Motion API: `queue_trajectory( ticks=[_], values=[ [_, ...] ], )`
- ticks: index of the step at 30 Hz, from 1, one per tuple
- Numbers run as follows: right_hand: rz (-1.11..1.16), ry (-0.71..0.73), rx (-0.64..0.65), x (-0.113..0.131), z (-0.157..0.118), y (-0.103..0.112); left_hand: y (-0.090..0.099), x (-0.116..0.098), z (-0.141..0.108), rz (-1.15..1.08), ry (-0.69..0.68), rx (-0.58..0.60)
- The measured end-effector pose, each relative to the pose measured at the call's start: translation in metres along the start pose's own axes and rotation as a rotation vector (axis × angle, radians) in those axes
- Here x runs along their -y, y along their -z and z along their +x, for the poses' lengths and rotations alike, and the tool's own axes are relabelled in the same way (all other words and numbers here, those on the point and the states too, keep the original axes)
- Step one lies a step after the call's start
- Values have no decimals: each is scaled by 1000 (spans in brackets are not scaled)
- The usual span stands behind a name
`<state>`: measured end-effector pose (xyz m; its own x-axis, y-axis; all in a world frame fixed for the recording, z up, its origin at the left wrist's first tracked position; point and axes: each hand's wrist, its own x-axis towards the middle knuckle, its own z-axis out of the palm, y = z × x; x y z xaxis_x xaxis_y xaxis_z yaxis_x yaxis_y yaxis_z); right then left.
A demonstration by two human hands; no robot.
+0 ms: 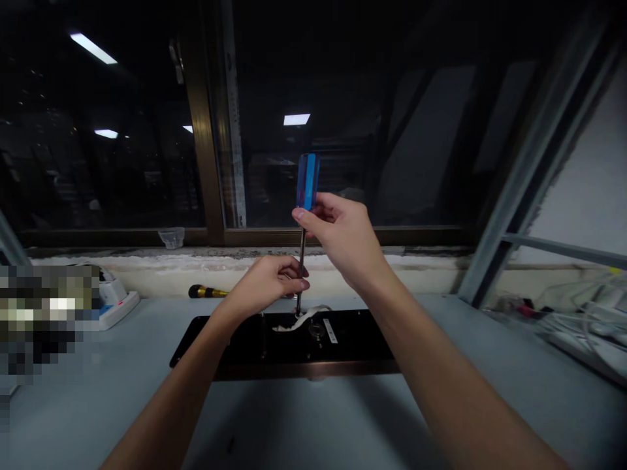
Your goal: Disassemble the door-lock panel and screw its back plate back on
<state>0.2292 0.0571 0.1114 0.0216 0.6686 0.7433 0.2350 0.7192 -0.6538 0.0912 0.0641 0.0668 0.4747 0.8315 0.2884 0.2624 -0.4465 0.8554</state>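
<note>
The right hand (345, 238) has thumb and fingers wrapped round the bottom of the blue handle of a screwdriver (308, 183), with the butt poking out above the grip. The left hand (264, 284) is lower, its thumb and fingertips in what looks like a light pinch on the shaft. The screwdriver's pretty much upright, tip down at the far edge of a long black panel (289, 346) on the bench (313, 431). Can't make out if the tip's seated in anything.

Clock-wise (12 = the window, center = the middle of the panel), the tip is roughly at 11, with a white ribbon-like cable (308, 318) curving right beside it. A little round part (316, 331) sits near the center, with a white label (330, 331) at about 2.

Further out, a black and yellow tool (208, 292) lies at 10, a white power strip (120, 310) is also out towards 10, a clear plastic cup (171, 237) is on the sill (235, 258) nearer 11, and there's a cable tangle (592, 326) at 3.

My guess: the driver's stiff and fairly light, maybe a touch slick on the shaft, so the handle's the place to grab. Panel seems rigid, best held by both short ends. That cable looks soft and easy to snag; I'd keep fingers off it.
</note>
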Motion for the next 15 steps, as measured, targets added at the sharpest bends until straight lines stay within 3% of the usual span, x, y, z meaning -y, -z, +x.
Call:
queue_trajectory(
  ticks=[5,11,15],
  values=[
    [150,-94,91,2,1,2,-1,0,1,-6,24,-1],
    [-114,29,31,3,1,2,-1,-3,0,58,11,-61],
    [-39,9,43,2,2,3,2,0,0,23,-5,-6]
  ],
)
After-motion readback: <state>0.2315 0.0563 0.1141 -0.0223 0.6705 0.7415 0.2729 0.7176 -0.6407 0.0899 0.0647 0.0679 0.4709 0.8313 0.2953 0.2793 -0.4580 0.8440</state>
